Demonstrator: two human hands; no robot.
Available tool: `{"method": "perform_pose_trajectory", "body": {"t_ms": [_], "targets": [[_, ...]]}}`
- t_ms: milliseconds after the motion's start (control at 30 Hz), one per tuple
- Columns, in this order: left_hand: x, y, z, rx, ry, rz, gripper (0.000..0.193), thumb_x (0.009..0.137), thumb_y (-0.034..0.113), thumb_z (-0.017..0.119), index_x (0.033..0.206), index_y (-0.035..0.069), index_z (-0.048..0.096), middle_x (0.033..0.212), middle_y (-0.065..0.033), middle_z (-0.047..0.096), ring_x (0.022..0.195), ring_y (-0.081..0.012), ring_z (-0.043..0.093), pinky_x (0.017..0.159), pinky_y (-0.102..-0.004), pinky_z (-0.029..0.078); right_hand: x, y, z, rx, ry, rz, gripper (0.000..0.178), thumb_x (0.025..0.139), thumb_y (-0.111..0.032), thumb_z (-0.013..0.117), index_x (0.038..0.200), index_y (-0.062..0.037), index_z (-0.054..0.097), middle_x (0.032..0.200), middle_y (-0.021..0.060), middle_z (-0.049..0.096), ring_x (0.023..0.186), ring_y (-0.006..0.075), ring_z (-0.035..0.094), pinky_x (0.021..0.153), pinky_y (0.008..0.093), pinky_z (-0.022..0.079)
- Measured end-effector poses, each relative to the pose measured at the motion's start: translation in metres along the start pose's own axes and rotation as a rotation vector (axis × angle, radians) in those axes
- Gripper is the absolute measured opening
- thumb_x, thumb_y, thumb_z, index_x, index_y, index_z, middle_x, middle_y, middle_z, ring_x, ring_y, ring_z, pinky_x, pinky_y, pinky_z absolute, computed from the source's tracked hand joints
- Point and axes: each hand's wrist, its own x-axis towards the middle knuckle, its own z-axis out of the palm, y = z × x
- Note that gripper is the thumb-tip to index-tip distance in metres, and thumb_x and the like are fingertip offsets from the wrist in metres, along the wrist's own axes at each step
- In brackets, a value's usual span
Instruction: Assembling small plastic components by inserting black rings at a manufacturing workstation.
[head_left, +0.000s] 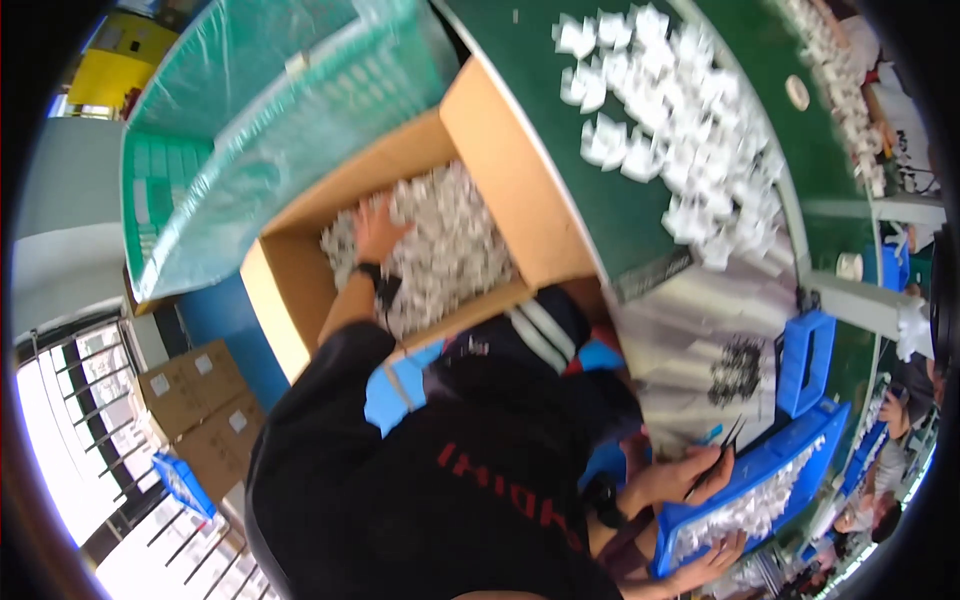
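My left hand (376,232), with a black band at the wrist, reaches down into an open cardboard box (520,190). Its fingers are spread over a heap of small white pieces (450,235) and appear to grip none. Off to the lower right, my right hand (688,478) is closed on dark tweezers (718,462), tips pointing up and away. Below it is a blue tray (735,490) holding more small white pieces. Another person's hand (712,565) seems to rest at the tray's near edge; its arm is mostly hidden.
Beyond the box stands a green crate (165,180) with clear plastic film. White pieces (700,130) lie heaped on the green worktop (620,215). A blue handled holder (806,362) stands by the tray. Cartons (195,385) are at left; other people work at far right.
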Motion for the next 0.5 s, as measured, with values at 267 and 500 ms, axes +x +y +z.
{"method": "perform_pose_trajectory", "body": {"t_ms": [267, 500], "targets": [[0.005, 0.014, -0.014, -0.078, -0.221, 0.002, 0.089, 0.064, 0.04, 0.075, 0.141, 0.023, 0.035, 0.139, -0.023, 0.034, 0.122, -0.0487, 0.04, 0.098, -0.0565, 0.039, -0.006, 0.025, -0.009, 0.067, -0.036, 0.009, 0.018, 0.092, -0.005, 0.054, 0.107, 0.0041, 0.056, 0.077, 0.0027, 0.051, 0.062, 0.0097, 0.043, 0.056, 0.0226, 0.036], [0.015, 0.012, -0.031, 0.055, -0.331, 0.014, 0.088, 0.066, 0.044, 0.071, 0.142, 0.02, 0.034, 0.136, -0.0228, 0.039, 0.113, -0.0455, 0.051, 0.09, -0.0522, 0.046, -0.005, 0.027, -0.006, 0.109, -0.053, -0.007, 0.016, 0.093, -0.004, 0.053, 0.107, 0.0024, 0.055, 0.084, 0.0024, 0.05, 0.065, 0.0084, 0.043, 0.055, 0.0217, 0.036]]}}
